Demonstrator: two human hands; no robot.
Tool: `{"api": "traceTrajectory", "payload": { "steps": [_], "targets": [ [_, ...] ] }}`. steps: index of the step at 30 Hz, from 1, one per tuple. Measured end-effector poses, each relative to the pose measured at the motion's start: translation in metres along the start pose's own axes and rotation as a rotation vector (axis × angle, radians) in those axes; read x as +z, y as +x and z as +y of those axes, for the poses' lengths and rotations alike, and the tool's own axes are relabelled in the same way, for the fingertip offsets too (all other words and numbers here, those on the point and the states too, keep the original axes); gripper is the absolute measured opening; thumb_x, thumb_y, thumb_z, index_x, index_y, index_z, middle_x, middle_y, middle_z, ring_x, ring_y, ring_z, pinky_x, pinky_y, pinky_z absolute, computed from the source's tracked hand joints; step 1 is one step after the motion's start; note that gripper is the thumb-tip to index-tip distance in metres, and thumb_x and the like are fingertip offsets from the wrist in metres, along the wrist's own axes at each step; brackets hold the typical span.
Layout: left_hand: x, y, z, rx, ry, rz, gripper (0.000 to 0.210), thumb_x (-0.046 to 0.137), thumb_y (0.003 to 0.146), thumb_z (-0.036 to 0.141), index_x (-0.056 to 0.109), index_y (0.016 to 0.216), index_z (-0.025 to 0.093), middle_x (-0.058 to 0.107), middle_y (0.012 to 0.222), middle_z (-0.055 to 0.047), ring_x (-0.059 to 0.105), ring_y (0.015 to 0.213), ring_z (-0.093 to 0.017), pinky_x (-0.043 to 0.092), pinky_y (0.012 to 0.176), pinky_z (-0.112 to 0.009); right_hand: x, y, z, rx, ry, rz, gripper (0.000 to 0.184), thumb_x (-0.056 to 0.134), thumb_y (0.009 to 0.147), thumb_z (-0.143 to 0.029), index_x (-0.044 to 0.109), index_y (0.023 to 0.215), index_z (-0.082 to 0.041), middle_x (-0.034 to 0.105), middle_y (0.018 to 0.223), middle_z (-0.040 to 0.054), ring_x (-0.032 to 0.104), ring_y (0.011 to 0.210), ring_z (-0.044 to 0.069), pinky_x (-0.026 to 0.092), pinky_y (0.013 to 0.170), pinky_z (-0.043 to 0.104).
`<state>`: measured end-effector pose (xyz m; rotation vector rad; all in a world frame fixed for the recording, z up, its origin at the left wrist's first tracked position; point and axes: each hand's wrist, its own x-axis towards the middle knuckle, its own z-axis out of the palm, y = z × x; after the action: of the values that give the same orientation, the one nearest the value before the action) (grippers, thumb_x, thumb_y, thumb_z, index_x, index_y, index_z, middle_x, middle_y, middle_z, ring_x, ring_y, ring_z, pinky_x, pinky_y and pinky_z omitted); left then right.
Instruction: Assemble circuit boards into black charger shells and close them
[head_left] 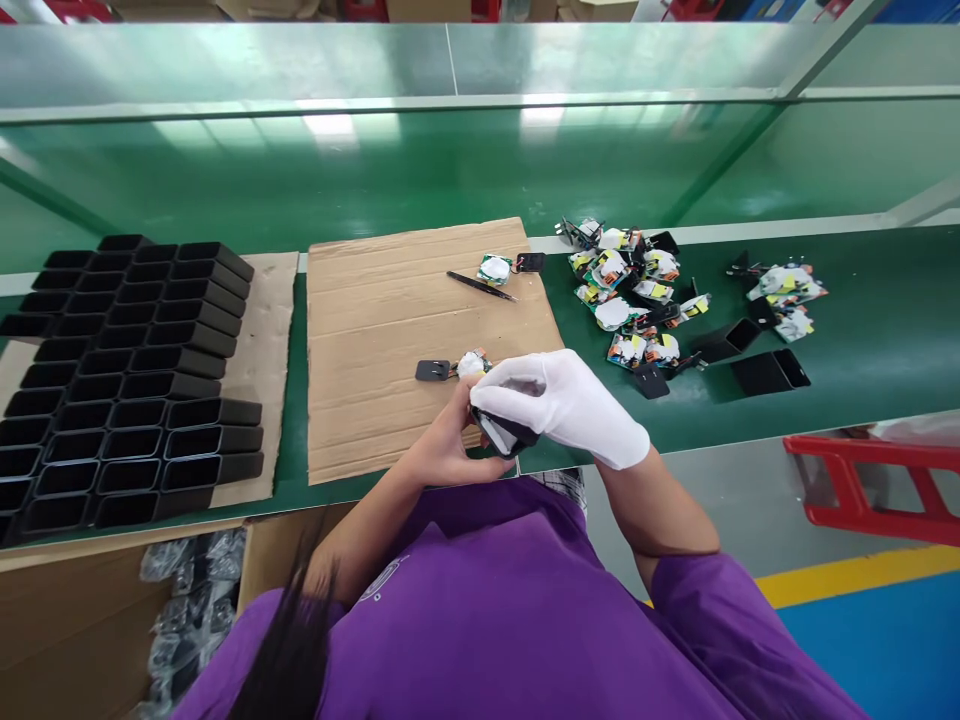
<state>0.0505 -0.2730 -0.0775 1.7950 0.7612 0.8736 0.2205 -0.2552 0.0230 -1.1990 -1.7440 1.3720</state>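
Observation:
Close to my body, over the front of the cardboard sheet [375, 330], both hands are closed on a black plastic housing [517, 434] with something white at its opening. My bare left hand [452, 440] grips it from the left and below. From the right and above, my white-gloved right hand [559, 405] holds it, fingers curled around the edge. Just beyond the fingers is a circuit board with a white pad [472, 363], wired to a small black end plate [433, 370]; my hand partly hides that board.
Rows of open black housings [150, 360] stand at left. Another wired board [495, 268] and black tweezers [480, 285] lie on the cardboard. Several boards [630, 290] are piled at right, near two loose housings [771, 372]. Below left, a carton [82, 620] holds plastic-wrapped parts; a red stool [877, 485] stands right.

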Motion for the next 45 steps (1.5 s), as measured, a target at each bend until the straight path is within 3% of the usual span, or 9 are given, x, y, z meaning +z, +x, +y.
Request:
{"api": "traceTrajectory", "payload": {
  "steps": [5, 9, 15, 22, 29, 35, 45],
  "targets": [
    [-0.012, -0.002, 0.002, -0.049, -0.028, 0.031, 0.069, 0.064, 0.081, 0.058, 0.039, 0.136, 0.025, 0.061, 0.096, -0.007, 0.065, 0.082, -0.020, 0.059, 0.071, -0.034, -0.009, 0.000, 0.006, -0.067, -0.012, -0.086, 0.026, 0.064, 0.087, -0.034, 0.075, 0.105, -0.020, 0.072, 0.090, 0.0006, 0.064, 0.075, 0.014, 0.050, 0.068, 0.023],
    [-0.031, -0.002, 0.005, -0.010, -0.106, -0.021, 0.056, 0.062, 0.084, 0.057, 0.046, 0.127, 0.026, 0.062, 0.104, -0.008, 0.065, 0.090, -0.020, 0.057, 0.077, -0.034, -0.013, -0.002, 0.017, -0.182, -0.051, -0.197, 0.049, 0.074, 0.079, -0.027, 0.066, 0.127, -0.022, 0.068, 0.108, 0.0038, 0.066, 0.088, 0.016, 0.055, 0.080, 0.028],
    [-0.055, -0.001, -0.003, 0.082, -0.212, -0.097, 0.058, 0.074, 0.075, 0.047, 0.052, 0.123, 0.023, 0.060, 0.116, -0.010, 0.063, 0.105, -0.025, 0.053, 0.088, -0.035, 0.004, 0.004, 0.020, -0.249, -0.028, -0.144, 0.042, 0.075, 0.081, -0.028, 0.068, 0.122, -0.023, 0.066, 0.090, 0.0019, 0.063, 0.079, 0.015, 0.056, 0.080, 0.031],
    [-0.071, -0.006, -0.006, -0.108, -0.266, -0.181, 0.079, 0.080, 0.065, 0.036, 0.048, 0.136, 0.022, 0.060, 0.126, -0.010, 0.059, 0.117, -0.029, 0.051, 0.097, -0.036, 0.019, 0.014, 0.011, -0.209, -0.030, -0.076, 0.029, 0.064, 0.086, -0.026, 0.070, 0.114, -0.019, 0.064, 0.077, -0.0007, 0.058, 0.069, 0.012, 0.052, 0.071, 0.027],
    [-0.066, 0.000, -0.004, -0.176, -0.217, -0.132, 0.064, 0.076, 0.066, 0.032, 0.052, 0.124, 0.019, 0.065, 0.100, -0.006, 0.064, 0.091, -0.022, 0.054, 0.081, -0.032, 0.028, 0.018, 0.009, -0.248, -0.282, 0.019, 0.038, 0.073, 0.075, -0.021, 0.067, 0.113, -0.021, 0.065, 0.097, 0.0032, 0.063, 0.086, 0.018, 0.052, 0.082, 0.032],
    [-0.058, 0.001, -0.005, -0.208, -0.198, -0.071, 0.066, 0.073, 0.065, 0.028, 0.051, 0.127, 0.019, 0.064, 0.105, -0.005, 0.063, 0.095, -0.022, 0.053, 0.084, -0.032, 0.029, 0.018, 0.020, -0.255, -0.163, 0.000, 0.034, 0.064, 0.082, -0.015, 0.062, 0.114, -0.023, 0.065, 0.104, 0.0034, 0.065, 0.096, 0.018, 0.053, 0.088, 0.033],
    [-0.058, 0.004, -0.006, -0.189, -0.045, -0.066, 0.050, 0.067, 0.062, 0.023, 0.055, 0.111, 0.017, 0.060, 0.094, -0.002, 0.058, 0.086, -0.018, 0.050, 0.078, -0.029, 0.029, 0.022, 0.032, -0.288, -0.261, -0.051, 0.030, 0.062, 0.085, -0.016, 0.060, 0.114, -0.023, 0.062, 0.103, 0.0050, 0.063, 0.099, 0.021, 0.052, 0.094, 0.040]
  ]
}}
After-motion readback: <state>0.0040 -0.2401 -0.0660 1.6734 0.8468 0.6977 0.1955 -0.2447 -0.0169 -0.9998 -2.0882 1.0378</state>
